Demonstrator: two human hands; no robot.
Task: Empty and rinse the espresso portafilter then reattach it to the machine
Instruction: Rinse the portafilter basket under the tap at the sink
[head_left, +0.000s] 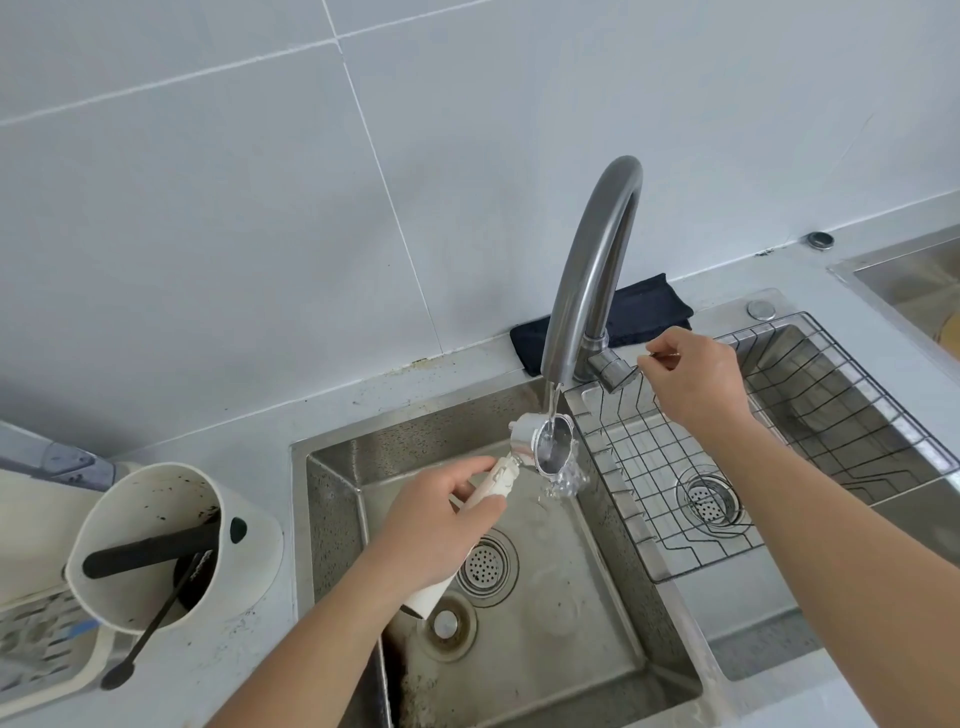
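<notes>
Under the spout, above the far edge of the left basin, sat the round silver metal portafilter (543, 446) with its cream plastic handle, basket mouth tipped toward the stream. Water ran into the cup and spilled off its lip at about 5 o'clock, which suggested the tilt was meant to flush grounds out and down into the stainless steel sink (524, 670). Left hand (434, 525) was wrapped firmly round the handle, fingers closed, thumb along the top, holding the head out at 1 o'clock from the wrist. Curved brushed-steel faucet (597, 249) arched over from 12 o'clock. Right hand (693, 376) was at the faucet lever, at 3 o'clock of the base, fingers loosely curled and pinching its tip, probably to control flow. Wire dish rack (810, 415) filled the right basin. White knock-box tub (156, 540) with a black bar stood at 9 o'clock. Rinse step under way; machine out of view.
</notes>
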